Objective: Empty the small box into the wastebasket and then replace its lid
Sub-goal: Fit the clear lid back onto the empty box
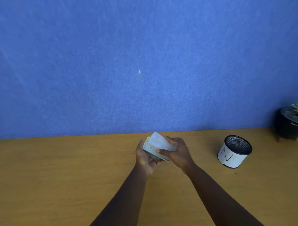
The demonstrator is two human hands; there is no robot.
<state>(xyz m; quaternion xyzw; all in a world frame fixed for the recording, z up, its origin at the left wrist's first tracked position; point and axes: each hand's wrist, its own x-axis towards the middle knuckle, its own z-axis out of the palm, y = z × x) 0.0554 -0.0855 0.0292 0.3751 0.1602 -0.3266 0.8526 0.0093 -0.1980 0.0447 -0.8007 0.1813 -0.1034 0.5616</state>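
Observation:
A small pale translucent box [151,150] is held above the wooden table near its back edge, tilted. My left hand [144,157] cups it from below and the left. My right hand [177,152] grips the whitish lid [161,141], which stands raised at an angle over the box's top, thumb across its front edge. What lies inside the box is too blurred to tell. The wastebasket [235,151], a short black mesh cylinder wrapped in white paper marked with an N, stands upright on the table to the right of my hands, apart from them.
The wooden table [62,178] runs up to a blue felt wall [142,61]. A dark pot with a green plant [292,122] stands at the far right back corner, behind the wastebasket. The table's right edge slants past the pot.

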